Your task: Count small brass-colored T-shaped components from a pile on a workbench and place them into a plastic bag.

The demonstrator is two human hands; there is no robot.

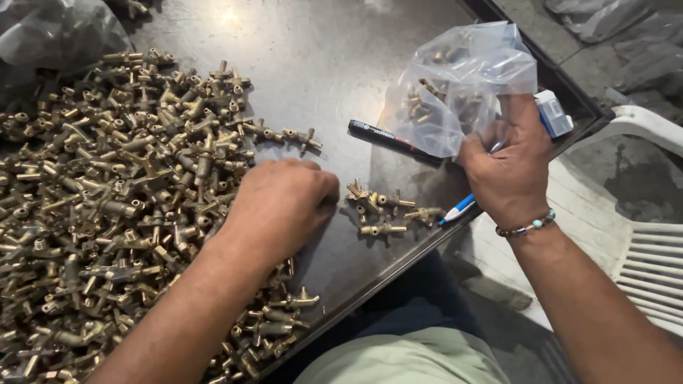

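Your right hand (509, 167) grips the clear plastic bag (459, 85) of brass fittings at upper right of frame. Your left hand (281, 203), curled narrow, rests mid-frame on the counter (320, 64) between the big fitting pile (114, 192) and the small cluster (384, 210); whether it holds one, can't tell.

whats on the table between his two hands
In the head view, a small cluster of brass fittings lies between the left hand and right hand.

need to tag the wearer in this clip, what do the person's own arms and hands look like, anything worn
Both forearms are bare to the frame edge: no sleeves, no gloves. The left hand shows no ring, watch or band. The right hand has a thin beaded bracelet at the wrist, small dark beads with a few turquoise ones.
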